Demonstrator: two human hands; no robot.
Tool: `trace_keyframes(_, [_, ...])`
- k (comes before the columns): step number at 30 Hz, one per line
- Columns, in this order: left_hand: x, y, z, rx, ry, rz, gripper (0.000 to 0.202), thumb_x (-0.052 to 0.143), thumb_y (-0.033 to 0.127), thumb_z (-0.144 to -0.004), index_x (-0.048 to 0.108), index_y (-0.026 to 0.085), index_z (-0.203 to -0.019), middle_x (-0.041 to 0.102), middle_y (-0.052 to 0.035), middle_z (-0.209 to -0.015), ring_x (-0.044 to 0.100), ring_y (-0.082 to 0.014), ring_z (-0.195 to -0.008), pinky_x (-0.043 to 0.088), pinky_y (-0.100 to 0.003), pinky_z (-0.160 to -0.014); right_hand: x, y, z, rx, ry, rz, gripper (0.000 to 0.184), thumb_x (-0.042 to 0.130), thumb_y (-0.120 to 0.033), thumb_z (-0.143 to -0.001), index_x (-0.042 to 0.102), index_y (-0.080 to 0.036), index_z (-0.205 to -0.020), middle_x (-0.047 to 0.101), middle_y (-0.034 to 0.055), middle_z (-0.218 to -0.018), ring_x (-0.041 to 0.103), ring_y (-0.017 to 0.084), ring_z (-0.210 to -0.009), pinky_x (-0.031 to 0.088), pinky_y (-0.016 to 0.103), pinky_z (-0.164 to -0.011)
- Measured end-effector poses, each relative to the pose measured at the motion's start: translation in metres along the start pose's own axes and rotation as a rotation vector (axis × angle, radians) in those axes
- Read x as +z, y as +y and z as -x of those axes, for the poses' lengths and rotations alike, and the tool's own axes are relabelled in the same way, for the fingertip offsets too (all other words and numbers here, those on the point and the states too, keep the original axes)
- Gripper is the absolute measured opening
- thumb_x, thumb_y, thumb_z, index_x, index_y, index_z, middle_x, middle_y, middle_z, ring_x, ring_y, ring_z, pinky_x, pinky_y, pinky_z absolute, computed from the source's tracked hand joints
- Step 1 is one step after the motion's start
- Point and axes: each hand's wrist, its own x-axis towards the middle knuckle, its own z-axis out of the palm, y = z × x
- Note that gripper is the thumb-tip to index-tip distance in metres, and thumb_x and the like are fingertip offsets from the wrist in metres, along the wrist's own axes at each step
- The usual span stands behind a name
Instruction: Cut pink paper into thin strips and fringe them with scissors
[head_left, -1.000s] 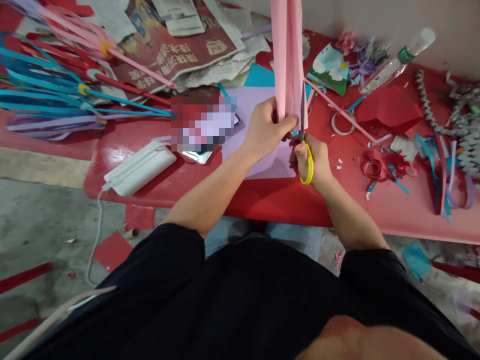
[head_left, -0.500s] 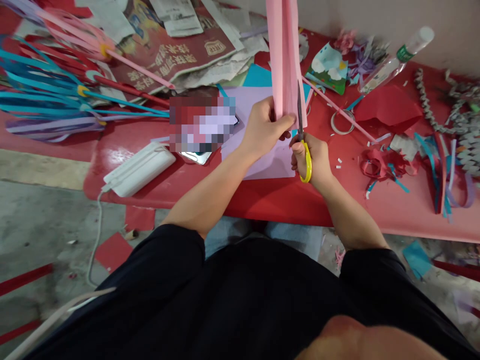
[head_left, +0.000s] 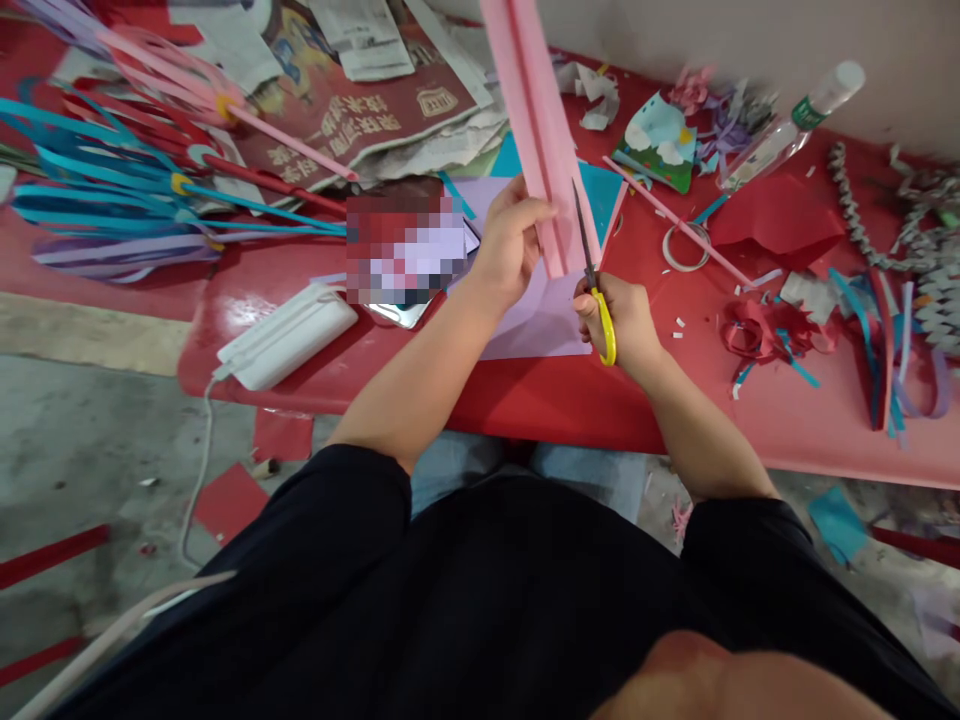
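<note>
My left hand [head_left: 514, 240] pinches a long folded pink paper [head_left: 541, 140] by its left edge, near the lower end. The paper stands up away from me and its top runs out of view. A narrow strip hangs along its right side. Yellow-handled scissors [head_left: 604, 325] are in my right hand [head_left: 626, 315], fingers through the loops. Their dark blades point up beside the strip, looking almost closed. Under my hands lie a lilac paper sheet [head_left: 525, 325] and a blue sheet [head_left: 600, 195].
At left lie paper-strip tassels on sticks [head_left: 180, 190], a white power bank-like box [head_left: 289, 335] with a cable, and a blurred-out phone-like object [head_left: 405, 250]. Newspapers [head_left: 360, 110] lie behind. To the right are a pink stick [head_left: 675, 215], a tape ring [head_left: 685, 247], a plastic bottle [head_left: 795, 125] and paper scraps [head_left: 750, 330].
The pink paper has tilted, its top leaning left, and my left hand has shifted slightly left and turned. The scissors now slant up to the left, with the right hand nearly in place.
</note>
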Motion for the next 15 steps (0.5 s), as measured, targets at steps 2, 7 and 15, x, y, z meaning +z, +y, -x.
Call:
trace_keyframes(2, [-0.002,0.001,-0.002,0.02,0.03,0.021,0.014,0.077,0.024,-0.082,0.078,0.033,-0.092,0.077,0.0019,-0.09,0.068,-0.0232,-0.085,0.057,-0.037,-0.082,0.001,0.003,0.0,-0.017,-0.033,0.014,0.087,0.065,-0.111,-0.082,0.063,-0.025,-0.091,0.061,-0.0025,-0.059,0.067,0.021,-0.051,0.053,0.034,-0.053])
trace_keyframes(7, [-0.007,-0.002,-0.007,0.036,0.125,-0.143,0.011,0.085,0.029,-0.083,0.077,0.034,-0.088,0.075,0.0008,-0.09,0.07,-0.0269,-0.091,0.056,-0.04,-0.082,-0.002,0.001,0.002,-0.112,-0.105,0.106,0.091,0.057,-0.114,-0.085,0.065,-0.024,-0.099,0.074,0.0049,-0.074,0.074,0.024,-0.068,0.055,0.037,-0.064])
trace_keyframes(15, [0.0,0.008,0.0,-0.08,0.209,-0.172,0.042,0.099,0.014,-0.075,0.06,0.031,-0.075,0.063,-0.0001,-0.082,0.068,-0.0315,-0.101,0.051,-0.039,-0.074,-0.005,0.005,0.0,-0.153,-0.093,0.151,0.099,0.046,-0.117,-0.086,0.069,-0.022,-0.103,0.074,0.0081,-0.079,0.073,0.026,-0.072,0.057,0.04,-0.068])
